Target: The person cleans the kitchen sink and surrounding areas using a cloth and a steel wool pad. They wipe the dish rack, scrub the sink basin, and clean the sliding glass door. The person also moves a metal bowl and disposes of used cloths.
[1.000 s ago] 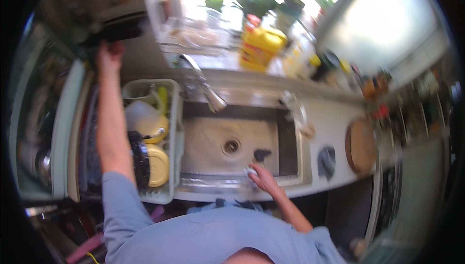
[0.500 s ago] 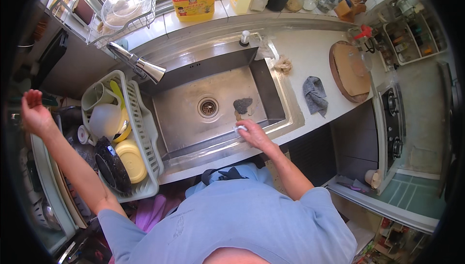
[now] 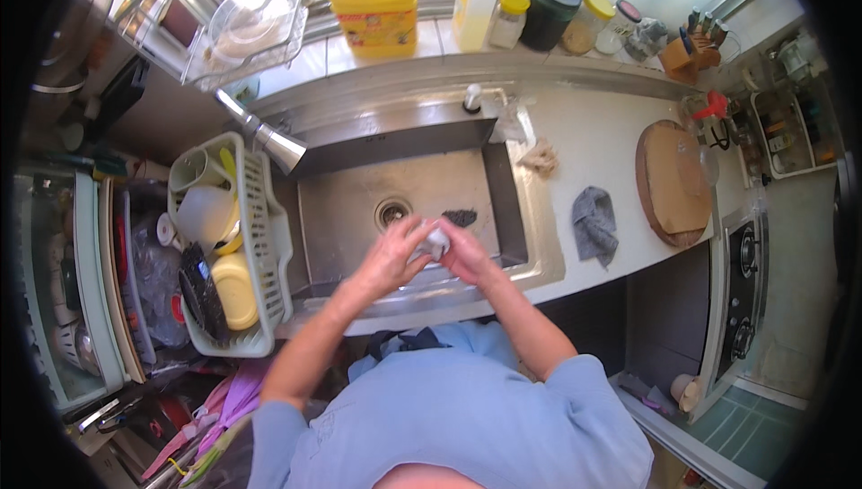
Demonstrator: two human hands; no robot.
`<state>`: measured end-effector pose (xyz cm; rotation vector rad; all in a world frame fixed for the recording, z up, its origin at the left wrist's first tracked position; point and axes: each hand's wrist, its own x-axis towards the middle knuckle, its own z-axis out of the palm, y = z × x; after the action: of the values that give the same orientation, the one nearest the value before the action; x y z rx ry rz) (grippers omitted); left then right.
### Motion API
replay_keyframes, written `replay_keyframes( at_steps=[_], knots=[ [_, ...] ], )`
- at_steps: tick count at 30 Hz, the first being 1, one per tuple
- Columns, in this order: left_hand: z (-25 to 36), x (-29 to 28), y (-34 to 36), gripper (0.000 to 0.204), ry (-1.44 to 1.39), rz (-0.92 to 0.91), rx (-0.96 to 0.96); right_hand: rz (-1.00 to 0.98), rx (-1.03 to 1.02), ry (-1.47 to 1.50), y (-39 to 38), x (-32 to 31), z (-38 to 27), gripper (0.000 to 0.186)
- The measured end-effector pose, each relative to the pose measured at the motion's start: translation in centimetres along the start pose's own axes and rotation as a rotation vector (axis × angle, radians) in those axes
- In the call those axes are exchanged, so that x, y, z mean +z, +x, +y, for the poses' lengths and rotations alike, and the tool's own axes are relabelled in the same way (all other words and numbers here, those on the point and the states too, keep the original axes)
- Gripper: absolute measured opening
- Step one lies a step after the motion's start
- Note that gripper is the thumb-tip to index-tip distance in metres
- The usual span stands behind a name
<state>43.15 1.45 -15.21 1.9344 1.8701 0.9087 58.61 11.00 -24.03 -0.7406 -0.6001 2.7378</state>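
Over the near side of the steel sink (image 3: pixel 337 175), my left hand (image 3: pixel 392 254) and my right hand (image 3: pixel 465 254) meet around a small whitish, shiny thing (image 3: pixel 436 242). Its kind cannot be made out, since fingers cover much of it. The left fingers curl around it from one side and the right fingers grip it from the other. Just beyond my right hand, a dark grey clump like a scouring pad (image 3: pixel 461 218) lies on the sink floor. The round drain (image 3: pixel 392 211) shows partly behind my left hand.
Left of the sink stands a dish rack (image 3: pixel 280 251) with bowls and a dark pan; the chrome faucet (image 3: pixel 278 146) leans over the basin. A grey cloth (image 3: pixel 594 227) and round wooden board (image 3: pixel 673 185) lie on the right counter. Behind stand a yellow jug (image 3: pixel 375 17) and several jars.
My left hand has come from beyond the dish rack to the sink and joined my right hand on the whitish thing. My right hand has lifted slightly from the sink's near edge.
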Motion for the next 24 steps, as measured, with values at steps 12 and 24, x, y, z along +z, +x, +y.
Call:
replay_keyframes(
  at_steps=[12,24],
  knots=[
    [-2.4,6.8,-8.4,0.015,-0.584,0.456,-1.068,0.444,-0.517,-1.367,4.4,-11.4,-17.1,0.029],
    [-0.2,5.5,-11.1,0.030,-0.191,0.618,-1.065,0.445,-0.639,-1.891,10.8,-14.4,-23.7,0.030]
  ],
)
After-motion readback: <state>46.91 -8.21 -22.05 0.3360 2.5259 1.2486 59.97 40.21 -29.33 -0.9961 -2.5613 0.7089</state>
